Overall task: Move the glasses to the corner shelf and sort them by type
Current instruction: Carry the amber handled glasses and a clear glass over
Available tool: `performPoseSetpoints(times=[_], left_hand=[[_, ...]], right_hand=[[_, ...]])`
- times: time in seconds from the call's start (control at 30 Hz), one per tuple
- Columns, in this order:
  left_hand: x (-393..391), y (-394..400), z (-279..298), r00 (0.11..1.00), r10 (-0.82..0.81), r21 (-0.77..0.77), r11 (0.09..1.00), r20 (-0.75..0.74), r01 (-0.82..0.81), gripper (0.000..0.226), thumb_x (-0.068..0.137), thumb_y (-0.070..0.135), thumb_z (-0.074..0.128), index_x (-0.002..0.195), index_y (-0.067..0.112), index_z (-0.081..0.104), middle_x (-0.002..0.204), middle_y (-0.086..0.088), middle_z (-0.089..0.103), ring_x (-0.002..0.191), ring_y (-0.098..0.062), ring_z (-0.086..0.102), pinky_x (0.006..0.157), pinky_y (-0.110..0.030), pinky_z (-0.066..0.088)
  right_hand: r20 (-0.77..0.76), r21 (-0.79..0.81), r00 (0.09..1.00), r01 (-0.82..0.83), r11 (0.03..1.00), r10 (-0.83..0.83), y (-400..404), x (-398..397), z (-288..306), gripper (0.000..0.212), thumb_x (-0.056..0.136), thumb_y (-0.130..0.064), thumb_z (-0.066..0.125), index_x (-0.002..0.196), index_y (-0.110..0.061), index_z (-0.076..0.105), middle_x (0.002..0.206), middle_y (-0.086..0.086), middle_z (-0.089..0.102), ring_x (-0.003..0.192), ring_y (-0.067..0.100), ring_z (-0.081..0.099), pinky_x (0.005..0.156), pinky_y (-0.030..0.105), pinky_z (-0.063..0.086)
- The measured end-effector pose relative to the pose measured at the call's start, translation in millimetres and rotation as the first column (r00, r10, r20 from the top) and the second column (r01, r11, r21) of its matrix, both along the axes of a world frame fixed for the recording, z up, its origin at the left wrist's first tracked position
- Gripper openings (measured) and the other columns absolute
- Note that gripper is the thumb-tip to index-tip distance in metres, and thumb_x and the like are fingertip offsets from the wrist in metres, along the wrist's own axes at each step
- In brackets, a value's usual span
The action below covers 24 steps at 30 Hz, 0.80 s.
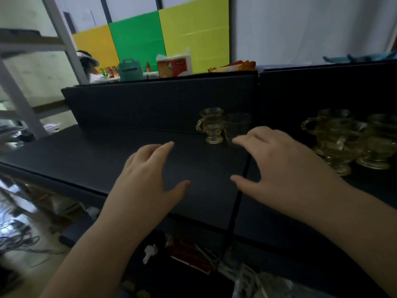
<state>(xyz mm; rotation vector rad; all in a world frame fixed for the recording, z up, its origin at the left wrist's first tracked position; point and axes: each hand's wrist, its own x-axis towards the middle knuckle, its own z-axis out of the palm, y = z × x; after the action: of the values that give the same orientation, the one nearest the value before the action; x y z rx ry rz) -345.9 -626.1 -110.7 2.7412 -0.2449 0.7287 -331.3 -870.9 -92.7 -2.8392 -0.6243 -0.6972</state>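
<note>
On the dark shelf surface (pixel 90 155) an amber handled glass cup (pixel 211 125) stands upright against the back panel. Right beside it is a small clear tumbler (pixel 237 128), hard to make out in the blur. At the right, several more amber handled cups (pixel 343 138) are clustered together. My left hand (pixel 148 175) hovers open over the shelf, fingers relaxed, holding nothing. My right hand (pixel 279 164) is open too, its fingertips close in front of the clear tumbler; contact cannot be told.
A dark back panel (pixel 150 104) rises behind the shelf, with a seam (pixel 245 168) between two boards. Beyond it are a tissue pack (pixel 175 65), a green box (pixel 130 69) and a person's head. A grey metal rack (pixel 19 91) stands left. Clutter lies below.
</note>
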Motion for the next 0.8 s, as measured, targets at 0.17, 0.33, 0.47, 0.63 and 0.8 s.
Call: performPoseSetpoints(times=[0.17, 0.33, 0.47, 0.63, 0.8], left_hand=[[45.7, 18.6, 1.7, 0.998, -0.059, -0.051, 0.997, -0.002, 0.058, 0.084, 0.077, 0.060, 0.064, 0.150, 0.036, 0.028, 0.146, 0.014, 0.034, 0.135, -0.009, 0.030, 0.103, -0.028, 0.033], [106.5, 32.4, 8.8, 0.984, -0.180, -0.052, 0.982, 0.017, 0.180, 0.085, 0.075, 0.064, 0.060, 0.149, 0.036, 0.031, 0.145, 0.011, 0.036, 0.134, -0.013, 0.034, 0.103, -0.029, 0.033], [151.5, 33.6, 26.9, 0.953, -0.302, -0.041, 0.953, -0.015, 0.301, 0.085, 0.078, 0.062, 0.062, 0.150, 0.037, 0.025, 0.149, 0.010, 0.032, 0.136, -0.012, 0.031, 0.105, -0.031, 0.032], [217.9, 15.3, 45.1, 0.927, -0.374, -0.033, 0.927, -0.013, 0.374, 0.088, 0.078, 0.061, 0.066, 0.151, 0.036, 0.023, 0.154, 0.003, 0.025, 0.138, -0.019, 0.031, 0.105, -0.039, 0.035], [247.5, -4.9, 23.1, 0.901, -0.422, -0.085, 0.906, -0.099, 0.415, 0.092, 0.079, 0.062, 0.063, 0.152, 0.031, 0.017, 0.158, -0.004, 0.013, 0.142, -0.027, 0.021, 0.110, -0.044, 0.031]], right_hand=[[-0.020, 0.003, 0.998, 0.058, 0.998, -0.058, 18.3, 35.4, 10.7, 0.070, 0.082, -0.065, 0.055, 0.142, -0.032, 0.043, 0.131, -0.011, 0.046, 0.117, 0.011, 0.047, 0.091, 0.025, 0.042], [-0.018, 0.008, 0.984, 0.179, 0.984, -0.179, 34.3, 64.4, 13.2, 0.071, 0.081, -0.064, 0.055, 0.143, -0.031, 0.043, 0.131, -0.010, 0.047, 0.118, 0.011, 0.047, 0.095, 0.028, 0.044], [-0.030, 0.051, 0.963, 0.267, 0.962, -0.266, 51.9, 90.9, 18.7, 0.069, 0.080, -0.063, 0.059, 0.140, -0.033, 0.046, 0.125, -0.009, 0.049, 0.114, 0.012, 0.049, 0.091, 0.029, 0.045], [-0.047, 0.062, 0.915, 0.404, 0.913, -0.401, 64.0, 135.7, 31.0, 0.074, 0.082, -0.062, 0.064, 0.144, -0.031, 0.042, 0.135, -0.003, 0.047, 0.119, 0.015, 0.047, 0.090, 0.031, 0.043], [-0.135, 0.090, 0.857, 0.511, 0.855, -0.498, 62.7, 159.9, 12.4, 0.082, 0.079, -0.068, 0.062, 0.147, -0.029, 0.039, 0.137, 0.003, 0.045, 0.120, 0.022, 0.048, 0.095, 0.038, 0.047]])
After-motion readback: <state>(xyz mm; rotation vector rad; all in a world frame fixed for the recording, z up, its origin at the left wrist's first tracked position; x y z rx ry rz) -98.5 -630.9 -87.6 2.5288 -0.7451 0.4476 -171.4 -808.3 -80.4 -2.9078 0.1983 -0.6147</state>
